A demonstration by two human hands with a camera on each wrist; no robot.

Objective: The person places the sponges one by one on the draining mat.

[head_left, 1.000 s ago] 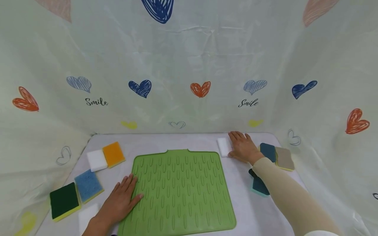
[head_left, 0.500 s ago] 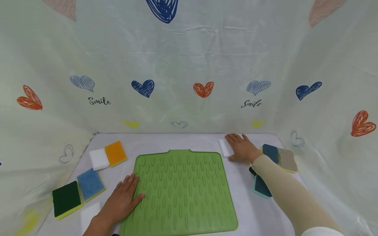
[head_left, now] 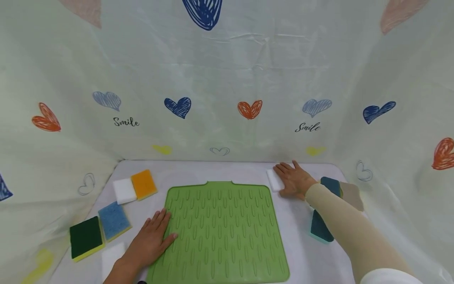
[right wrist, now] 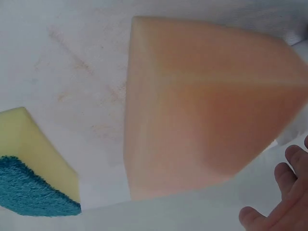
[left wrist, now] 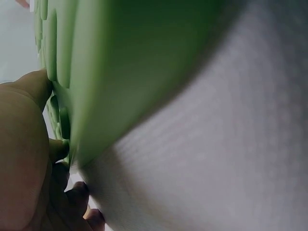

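Observation:
My left hand (head_left: 149,240) lies flat on the left edge of a green ridged mat (head_left: 223,232), fingers straight and slightly spread. In the left wrist view the thumb (left wrist: 36,86) meets the mat's ridged top, with the fingers along its edge. At the back right my right hand (head_left: 294,179), fingers spread, overlaps a white sponge pad (head_left: 274,180). Close to the camera in the right wrist view is a peach-coloured foam block (right wrist: 192,120); in the head view it is mostly hidden behind the right hand and forearm.
Left of the mat lie an orange sponge (head_left: 143,184), a white sponge (head_left: 124,191), a blue sponge (head_left: 114,221), a dark green scouring sponge (head_left: 86,238) and a white pad (head_left: 111,256). Right are teal (head_left: 320,228), dark blue (head_left: 330,185) and beige (head_left: 351,195) sponges. A printed curtain (head_left: 262,79) surrounds the table.
My right hand has slid left, covering more of the white sponge pad. The left hand keeps its place on the mat. The whole head view has shifted slightly.

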